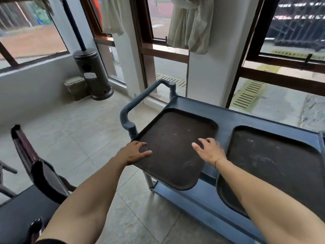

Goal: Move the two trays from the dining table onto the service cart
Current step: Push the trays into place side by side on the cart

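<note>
So both trays are on the service cart [198, 105] top shelf already: the right tray [274, 161] sits fully on, but the left tray [174, 148] is skewed and its near corner hangs out past the cart's front edge. Left hand [134, 152] rests on that tray's left rim with fingers loose, right hand [208, 151] is spread flat on its surface, neither really gripping anything. Risk as I see it: lean on that overhanging corner and the tray could tip or slide off onto the floor. A push could also roll the cart toward the window, or bump the trays together. The chair [37, 166] is close by too.
</note>
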`<state>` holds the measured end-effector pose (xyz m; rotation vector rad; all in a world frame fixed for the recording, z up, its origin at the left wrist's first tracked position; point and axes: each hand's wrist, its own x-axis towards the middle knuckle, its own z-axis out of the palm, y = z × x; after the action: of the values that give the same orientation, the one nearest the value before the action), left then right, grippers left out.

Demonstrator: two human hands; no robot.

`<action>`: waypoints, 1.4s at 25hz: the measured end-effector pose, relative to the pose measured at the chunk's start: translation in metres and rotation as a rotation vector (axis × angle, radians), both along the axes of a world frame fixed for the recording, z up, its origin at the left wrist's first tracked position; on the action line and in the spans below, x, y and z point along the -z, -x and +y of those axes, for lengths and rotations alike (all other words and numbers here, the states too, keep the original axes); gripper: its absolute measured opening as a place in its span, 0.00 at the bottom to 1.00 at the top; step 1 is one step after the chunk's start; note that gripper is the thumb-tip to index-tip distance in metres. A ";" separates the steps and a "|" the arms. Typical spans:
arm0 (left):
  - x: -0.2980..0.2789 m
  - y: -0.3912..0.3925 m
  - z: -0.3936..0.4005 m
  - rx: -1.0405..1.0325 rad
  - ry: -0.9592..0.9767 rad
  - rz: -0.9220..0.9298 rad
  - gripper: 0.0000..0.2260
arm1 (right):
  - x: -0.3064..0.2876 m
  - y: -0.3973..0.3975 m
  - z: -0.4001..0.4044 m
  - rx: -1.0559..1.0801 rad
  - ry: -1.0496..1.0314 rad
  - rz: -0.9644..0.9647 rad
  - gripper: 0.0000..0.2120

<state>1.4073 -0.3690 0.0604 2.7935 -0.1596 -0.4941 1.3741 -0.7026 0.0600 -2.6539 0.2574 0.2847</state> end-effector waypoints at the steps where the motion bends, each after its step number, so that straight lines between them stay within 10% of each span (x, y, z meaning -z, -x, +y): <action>1: 0.003 -0.007 0.005 0.050 -0.019 0.017 0.37 | 0.002 0.002 0.010 0.005 0.016 -0.003 0.32; 16: 0.063 -0.040 0.043 0.715 -0.182 0.032 0.45 | 0.061 0.063 0.144 -0.084 0.169 0.167 0.49; 35: 0.083 -0.073 0.026 0.755 -0.216 -0.154 0.44 | 0.085 0.027 0.147 -0.069 0.358 0.093 0.39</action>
<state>1.4804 -0.3426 -0.0227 2.8976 -1.2882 -0.4695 1.3471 -0.5555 -0.0254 -3.0111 0.2687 0.4194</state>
